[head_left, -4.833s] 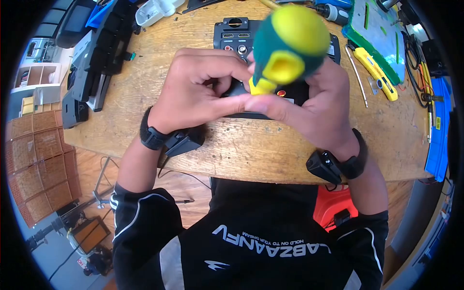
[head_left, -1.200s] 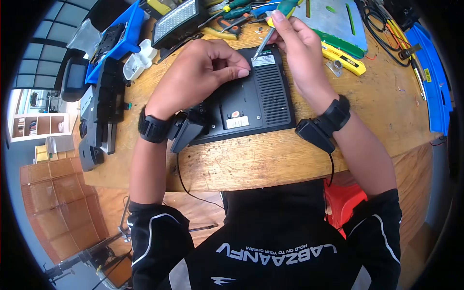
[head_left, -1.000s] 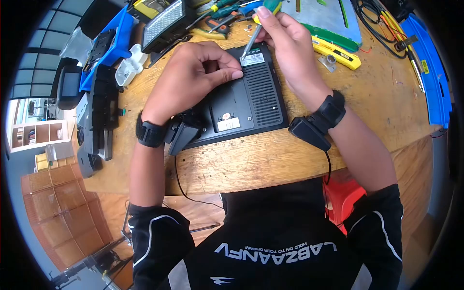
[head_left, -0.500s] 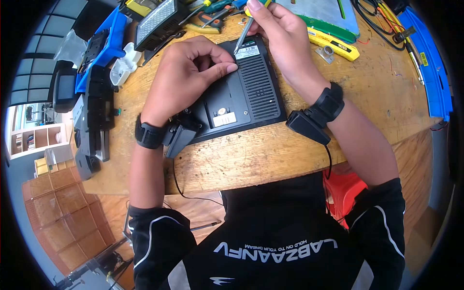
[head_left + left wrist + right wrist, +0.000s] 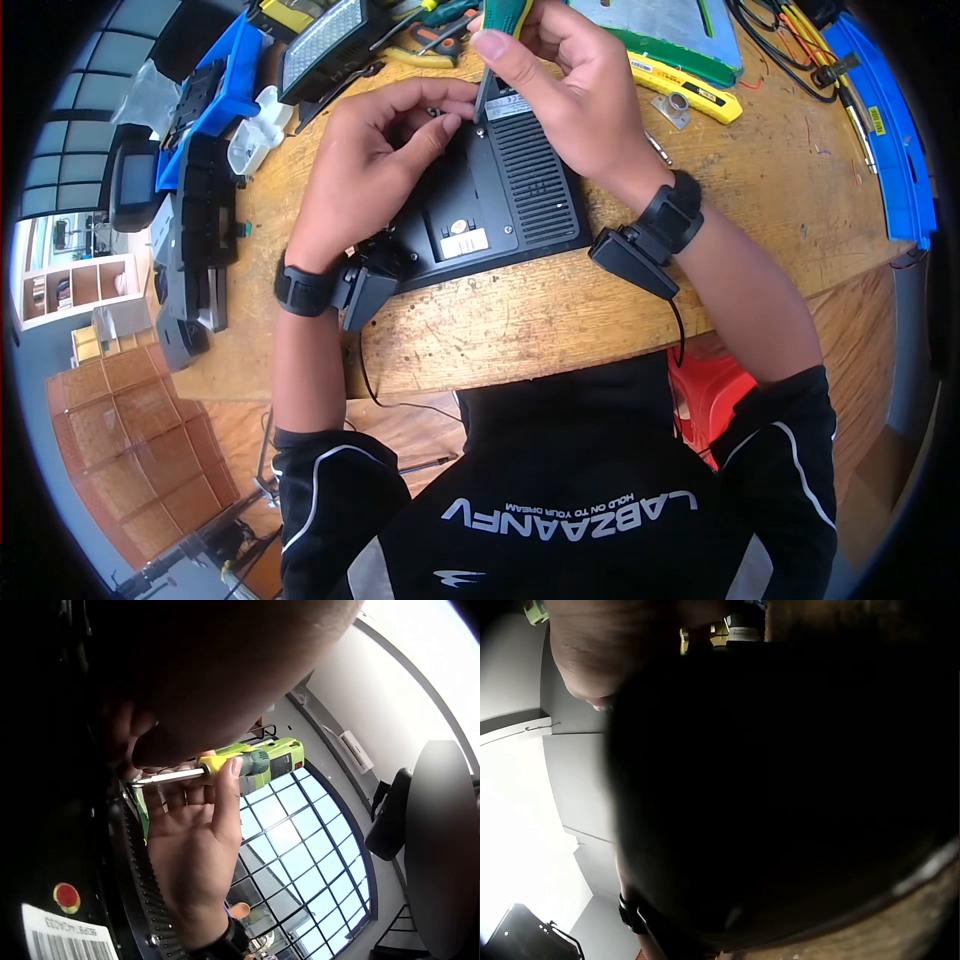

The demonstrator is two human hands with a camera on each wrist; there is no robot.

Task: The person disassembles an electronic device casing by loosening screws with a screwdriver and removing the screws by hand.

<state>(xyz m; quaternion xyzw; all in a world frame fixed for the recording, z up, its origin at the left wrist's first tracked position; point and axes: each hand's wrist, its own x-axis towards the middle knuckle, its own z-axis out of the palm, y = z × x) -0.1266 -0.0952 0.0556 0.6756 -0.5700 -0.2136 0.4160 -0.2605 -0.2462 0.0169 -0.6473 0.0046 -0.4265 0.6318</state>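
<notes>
A flat black device point(image 5: 465, 205) lies back side up on the wooden table, with vent slots, a barcode label and small screws around its recessed panel. My right hand point(image 5: 590, 105) grips a green and yellow screwdriver point(image 5: 507, 16), its shaft slanting down to the upper part of the device. In the left wrist view the metal shaft of the screwdriver point(image 5: 172, 777) shows, thumb along the handle. My left hand point(image 5: 355, 165) is over the device's left side, thumb and index finger apart, fingertips right by the screwdriver tip. A screw point(image 5: 480, 132) sits just below the tip. Darkness fills most of the right wrist view.
A yellow utility knife point(image 5: 690, 88) and a metal bracket point(image 5: 672, 112) lie right of the device. An LED lamp point(image 5: 325, 50), a white box point(image 5: 258, 135) and a blue bin point(image 5: 215, 95) stand left. Pliers point(image 5: 420, 58) lie behind. A long blue tray point(image 5: 880, 130) edges the right.
Earlier both hands were together around the screwdriver over the device. Since then the device was turned; just now the right hand moved left and nearer, and the left thumb and index finger parted.
</notes>
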